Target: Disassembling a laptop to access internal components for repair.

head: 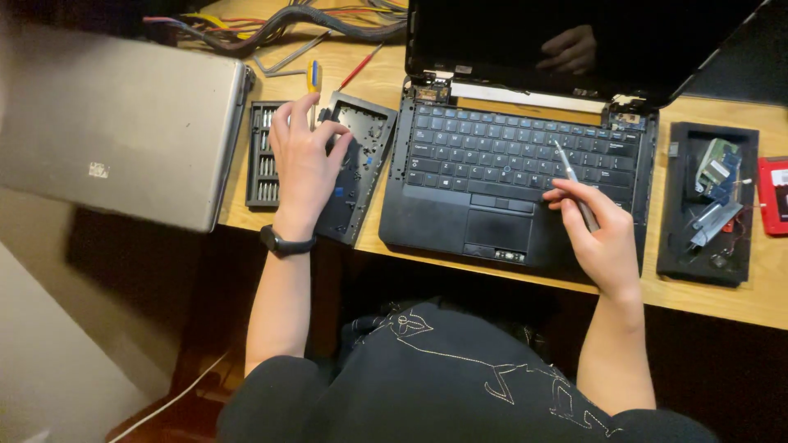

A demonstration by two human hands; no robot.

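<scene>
An open black laptop (460,221) lies on the wooden desk (714,299), its keyboard bezel removed near the hinges. My right hand (599,234) rests over the palm rest at the laptop's right side and holds a slim silver screwdriver (573,180), its tip pointing up over the keys. My left hand (302,160) rests flat on a black plastic cover panel (361,156) lying left of the laptop, fingers spread toward a bit set case (261,156). A black watch sits on my left wrist.
A closed silver laptop (123,123) fills the left of the desk. A yellow-handled screwdriver (313,78), a red tool and a cable bundle (279,25) lie at the back. A black tray (707,205) with loose parts and a red object (773,195) sit at the right.
</scene>
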